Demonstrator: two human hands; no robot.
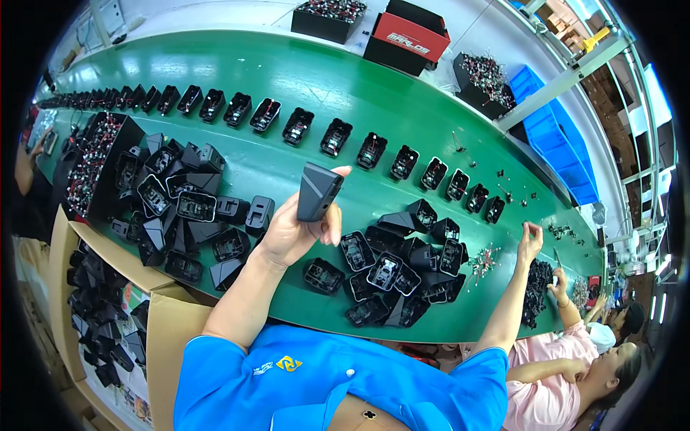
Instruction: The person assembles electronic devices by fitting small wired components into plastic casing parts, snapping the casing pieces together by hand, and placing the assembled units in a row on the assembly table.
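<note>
My left hand [291, 233] is closed around a dark grey plastic housing [316, 192], raised over the middle of the green table. Its thumb and fingers wrap the housing's sides. Off to the right, my right hand [530, 243] is in a pinch above the table, close to a dark heap of small black parts [536, 291]. Whatever sits between those fingertips is too small to make out. Between my arms lies a pile of black plastic housings [385, 271], several with their hollow insides facing up. A larger pile of such housings [195, 205] lies left of my left forearm.
A long row of black housings [297, 126] crosses the green table [302, 72]. Wired parts [484, 263] lie by my right forearm. A black box of wired parts [100, 165] and a cardboard box [172, 337] stand left. Blue crates [557, 144] stand far right. A co-worker's hand [558, 285] is nearby.
</note>
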